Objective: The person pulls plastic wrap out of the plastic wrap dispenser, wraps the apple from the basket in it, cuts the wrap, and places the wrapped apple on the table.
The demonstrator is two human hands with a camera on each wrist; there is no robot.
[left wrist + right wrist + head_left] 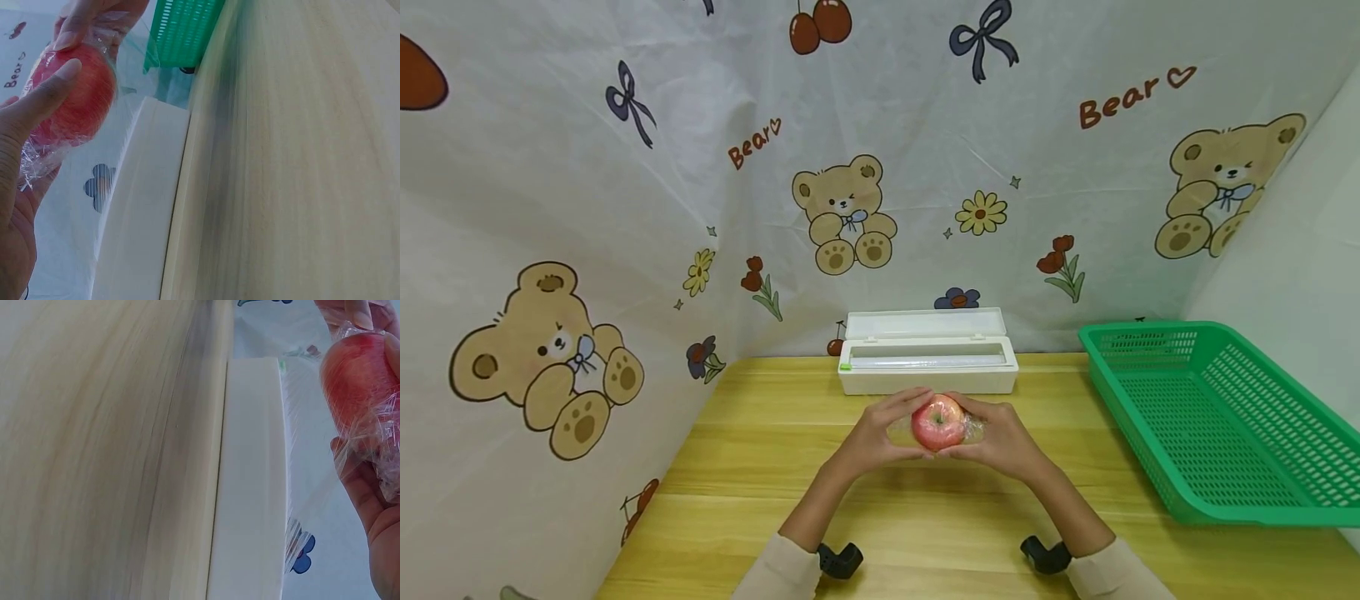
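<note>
A red apple (938, 421) in clear cling film (973, 428) is held up between both hands in the head view. My left hand (878, 432) grips it from the left, fingers over the far side and thumb on the near side. From the right, my right hand (1002, 435) holds it the same way. In the left wrist view the left thumb (47, 94) lies against the wrapped apple (94, 100). Crumpled film (384, 440) bunches at the apple's side near the right hand in the right wrist view. The fingers behind the apple are partly hidden.
Behind the hands stands a white cling film dispenser (928, 382), its lid (925, 322) raised and a film roll (928, 362) inside. A green plastic basket (1180, 492) sits at the right of the wooden table (760, 467). Bear-print cloth (917, 125) hangs behind.
</note>
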